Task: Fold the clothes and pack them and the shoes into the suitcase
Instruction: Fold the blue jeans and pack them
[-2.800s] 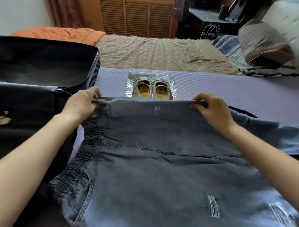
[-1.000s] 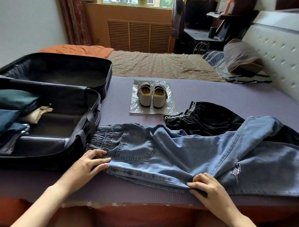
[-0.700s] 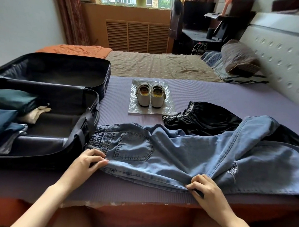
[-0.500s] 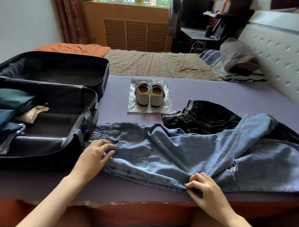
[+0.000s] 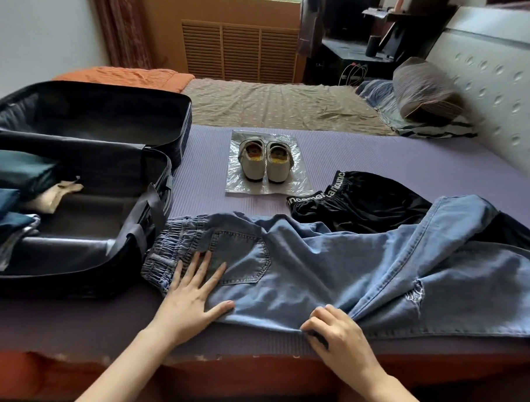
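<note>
L hand (image 5: 192, 298): flat, fingers spread, palm pressing on jeans (image 5: 336, 267) by the back pocket, next to the elastic waistband. Pins, doesn't grip.
R hand (image 5: 336, 334): fingers curled, pinching the near edge of the denim where it bunches up, approx mid-length.

Jeans lie across the purple mat (image 5: 408, 164), waistband end just beside the open suitcase (image 5: 154, 205), legs running off to the right and partly over the black shorts (image 5: 364, 202).

Handling, my est.:
- Denim is soft and floppy but heavy-ish for cloth, so it sags if lifted at one pt. Needs 2 grip pts.
- Ribbed mat prob gives friction, so lift rather than drag.
- Best holds are the waistband and hems/side seams. Avoid the ripped knee, fingers can snag.
- Elastic waist bunches, so flatten it before creasing.

Shorts look thin and slick and may slide out of a fold.

Shoes (image 5: 265, 161) sit on a plastic sheet (image 5: 299, 184) beyond the jeans, well apart from both hands. Light, semi-rigid, so grab them as a pair by the heels.

Suitcase already has folded clothes (image 5: 10, 175) on its left side.
</note>
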